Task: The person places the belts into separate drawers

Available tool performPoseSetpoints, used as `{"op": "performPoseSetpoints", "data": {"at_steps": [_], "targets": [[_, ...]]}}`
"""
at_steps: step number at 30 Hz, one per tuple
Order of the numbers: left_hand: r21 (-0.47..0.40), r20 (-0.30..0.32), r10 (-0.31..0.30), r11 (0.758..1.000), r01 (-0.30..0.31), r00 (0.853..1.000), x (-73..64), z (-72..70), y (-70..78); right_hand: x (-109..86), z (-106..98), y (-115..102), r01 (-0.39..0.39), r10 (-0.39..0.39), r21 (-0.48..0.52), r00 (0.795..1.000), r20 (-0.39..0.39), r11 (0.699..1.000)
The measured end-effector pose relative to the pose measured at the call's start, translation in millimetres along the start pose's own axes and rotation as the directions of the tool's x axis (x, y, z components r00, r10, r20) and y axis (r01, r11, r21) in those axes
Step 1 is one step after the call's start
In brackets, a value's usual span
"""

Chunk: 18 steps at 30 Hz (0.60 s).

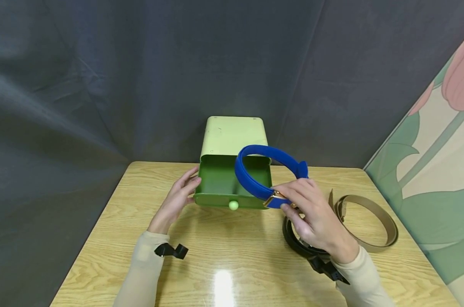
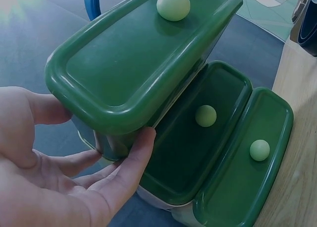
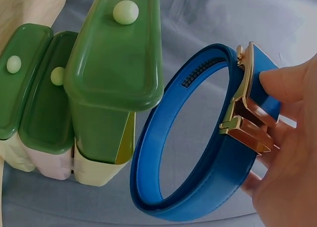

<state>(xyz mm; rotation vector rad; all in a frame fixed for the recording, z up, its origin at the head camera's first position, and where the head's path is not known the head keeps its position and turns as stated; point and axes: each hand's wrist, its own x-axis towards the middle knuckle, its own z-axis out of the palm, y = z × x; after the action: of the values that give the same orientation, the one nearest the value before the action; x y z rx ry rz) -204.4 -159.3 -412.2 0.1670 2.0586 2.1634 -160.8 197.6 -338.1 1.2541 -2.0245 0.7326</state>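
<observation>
A looped blue belt [image 1: 255, 181] with a gold-edged buckle [image 3: 247, 108] is held up by my right hand [image 1: 310, 213], which pinches it at the buckle. The loop hangs over the right part of a pulled-out green drawer [image 1: 220, 179]. This is the top drawer of a small pale-green cabinet [image 1: 236, 134]; its inside shows bare green floor beside the belt. With extended fingers [image 2: 138, 147], my left hand [image 1: 176, 200] touches the drawer's left side by the front corner. A round pale knob [image 1: 233, 205] sits on the drawer front.
Two lower drawers [image 2: 198, 133] with round knobs are closed. On the wooden table [image 1: 201, 256], a coiled black belt [image 1: 293, 243] lies partly under my right hand, and a coiled tan belt [image 1: 389, 226] lies farther right. Dark cloth [image 1: 178, 76] hangs behind the cabinet.
</observation>
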Motion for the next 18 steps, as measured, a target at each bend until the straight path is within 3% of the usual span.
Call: {"op": "performPoseSetpoints", "data": {"at_steps": [11, 18], "targets": [[0.027, -0.018, -0.002, 1.000, 0.003, 1.000, -1.1, -1.0, 0.5, 2.6, 5.7, -5.8, 0.026, -0.024, 0.070, 0.999, -0.024, 0.997], [0.034, -0.016, -0.006, 0.999, 0.007, 1.000, -1.4, -1.5, 1.4, 4.6, 10.5, -8.5, -0.004, 0.001, 0.078, 0.999, 0.040, 0.997]]}}
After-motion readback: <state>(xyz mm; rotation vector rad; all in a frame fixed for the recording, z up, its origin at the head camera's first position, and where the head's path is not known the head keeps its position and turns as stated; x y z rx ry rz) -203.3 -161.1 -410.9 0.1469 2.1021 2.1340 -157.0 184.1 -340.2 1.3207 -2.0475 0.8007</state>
